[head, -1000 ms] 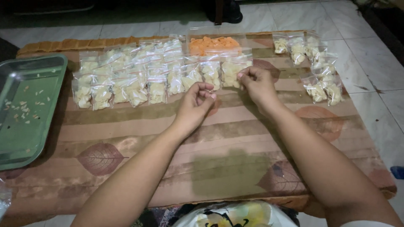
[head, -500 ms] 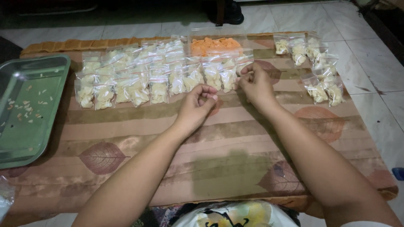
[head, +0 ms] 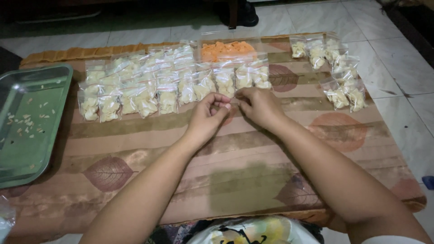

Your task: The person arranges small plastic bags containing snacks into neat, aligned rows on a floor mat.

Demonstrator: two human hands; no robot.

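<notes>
My left hand (head: 207, 116) and my right hand (head: 261, 106) meet fingertip to fingertip over the leaf-patterned mat (head: 235, 171), fingers pinched closed. Whatever might sit between the fingertips is too small to see. Just beyond them lies a row of several small clear bags of pale yellow chips (head: 167, 90), laid side by side. The nearest of these bags (head: 253, 77) is a few centimetres past my right hand. A larger clear bag of orange chips (head: 228, 49) rests behind the row.
A green metal tray (head: 40, 149) with scattered crumbs sits at the mat's left edge. Another cluster of small filled bags (head: 337, 68) lies at the far right. A patterned plastic bag (head: 253, 230) is by my lap. White tile floor (head: 398, 54) surrounds the mat.
My right hand drew back from the row of bags toward me and to the left. Both hands now touch at the fingertips; before they were apart.
</notes>
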